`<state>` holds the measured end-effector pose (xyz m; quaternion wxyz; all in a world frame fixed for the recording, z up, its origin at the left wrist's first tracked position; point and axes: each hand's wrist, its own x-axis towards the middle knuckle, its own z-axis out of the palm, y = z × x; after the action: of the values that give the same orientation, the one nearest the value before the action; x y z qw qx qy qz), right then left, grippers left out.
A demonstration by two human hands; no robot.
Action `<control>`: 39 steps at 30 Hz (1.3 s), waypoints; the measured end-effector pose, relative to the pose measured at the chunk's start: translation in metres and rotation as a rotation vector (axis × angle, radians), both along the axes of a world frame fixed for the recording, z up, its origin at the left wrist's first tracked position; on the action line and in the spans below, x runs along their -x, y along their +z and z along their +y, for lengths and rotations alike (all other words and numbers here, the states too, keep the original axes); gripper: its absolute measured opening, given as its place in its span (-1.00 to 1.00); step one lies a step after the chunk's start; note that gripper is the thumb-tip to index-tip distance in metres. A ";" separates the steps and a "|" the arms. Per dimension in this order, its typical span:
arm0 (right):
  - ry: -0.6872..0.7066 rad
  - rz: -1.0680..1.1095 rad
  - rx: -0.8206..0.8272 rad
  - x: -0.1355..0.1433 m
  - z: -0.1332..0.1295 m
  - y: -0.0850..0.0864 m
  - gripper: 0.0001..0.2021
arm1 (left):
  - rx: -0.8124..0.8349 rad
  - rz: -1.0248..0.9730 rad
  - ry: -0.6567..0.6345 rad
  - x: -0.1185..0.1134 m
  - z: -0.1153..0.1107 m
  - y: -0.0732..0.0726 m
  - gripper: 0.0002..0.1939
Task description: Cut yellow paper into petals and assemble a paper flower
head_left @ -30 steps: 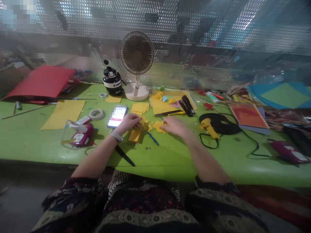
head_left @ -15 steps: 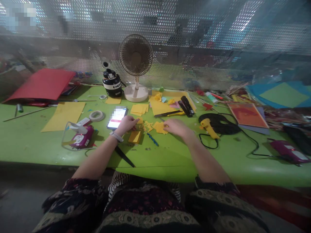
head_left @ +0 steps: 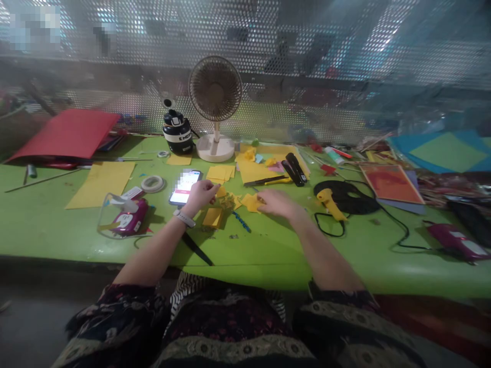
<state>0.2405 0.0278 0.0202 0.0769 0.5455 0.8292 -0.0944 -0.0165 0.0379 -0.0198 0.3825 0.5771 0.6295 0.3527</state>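
My left hand (head_left: 202, 195) is closed in a pinch at a small yellow paper piece (head_left: 221, 192). My right hand (head_left: 276, 203) has its fingertips closed on the edge of a yellow paper cutout (head_left: 251, 202), low over the table. Between the hands lies a heap of small yellow paper scraps (head_left: 230, 201). Below the heap are a stack of yellow paper (head_left: 212, 218) and a twisted blue strip (head_left: 241, 222). A lit phone (head_left: 186, 186) lies beyond my left wrist, and black scissors or a similar dark tool (head_left: 197, 249) lie partly under that forearm.
A hot glue gun (head_left: 330, 204) rests on a black pad at the right, its cord trailing. Behind the hands stand a fan (head_left: 216, 148) and a bottle (head_left: 178, 135). A stapler (head_left: 294, 167), tape roll (head_left: 152, 183) and purple device (head_left: 131, 217) surround the work area on the green table (head_left: 268, 255).
Both hands stay almost in place, with only small finger movements. The yellow piece at my left fingertips has turned slightly, and the whole view has shifted a little.
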 end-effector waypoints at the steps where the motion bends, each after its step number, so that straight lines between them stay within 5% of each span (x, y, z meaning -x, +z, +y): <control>1: 0.001 0.005 -0.003 -0.001 0.001 0.000 -0.90 | -0.002 -0.005 -0.001 0.000 0.000 0.000 -0.67; 9: -0.026 0.056 0.006 0.000 0.002 0.005 -0.79 | -0.027 -0.020 -0.039 -0.001 0.001 -0.005 -0.68; 15: -0.079 0.079 -0.010 0.000 0.005 0.004 -0.92 | -0.060 -0.032 -0.037 -0.001 0.002 -0.006 -0.67; 23: -0.037 0.120 0.060 -0.004 0.008 0.004 -0.72 | -0.046 -0.058 -0.090 -0.006 -0.003 -0.001 -0.65; 30: -0.110 0.074 -0.152 -0.001 -0.005 0.021 -0.81 | 0.006 -0.168 -0.168 -0.010 -0.005 -0.002 -0.57; 34: 0.073 0.224 -0.398 0.012 -0.014 0.018 -0.77 | 0.217 -0.476 -0.258 -0.016 -0.008 0.001 -0.47; 39: 0.304 0.211 -0.414 0.032 -0.019 -0.004 -0.74 | 0.301 -0.696 -0.256 -0.020 -0.009 -0.003 -0.59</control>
<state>0.2083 0.0085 0.0160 -0.1096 0.4060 0.9067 0.0335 0.0033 0.0291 -0.0226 0.6942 0.4345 0.4299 0.3801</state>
